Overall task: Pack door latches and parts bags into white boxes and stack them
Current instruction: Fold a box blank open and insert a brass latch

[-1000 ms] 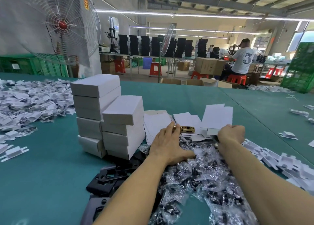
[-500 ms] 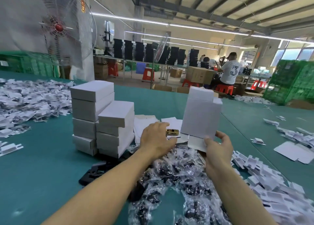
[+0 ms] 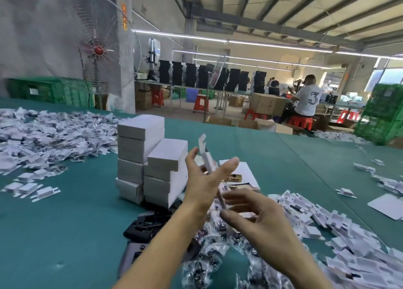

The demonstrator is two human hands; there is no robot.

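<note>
A red-hubbed wire-caged fan point(image 3: 98, 50) is standing beyond the teal table point(image 3: 65, 234); a person in a white shirt point(image 3: 308, 101) is sitting on a red plastic stool point(image 3: 301, 123).

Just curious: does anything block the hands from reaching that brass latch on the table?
Nothing visible covers the brass latch; a blurred white box blank between the left hand and right hand occupies them.

Both forearms are bare all the way up to the wrists. The left hand point(image 3: 204, 180) and the right hand point(image 3: 261, 222) are bare too, with fingertips blurred.
</note>
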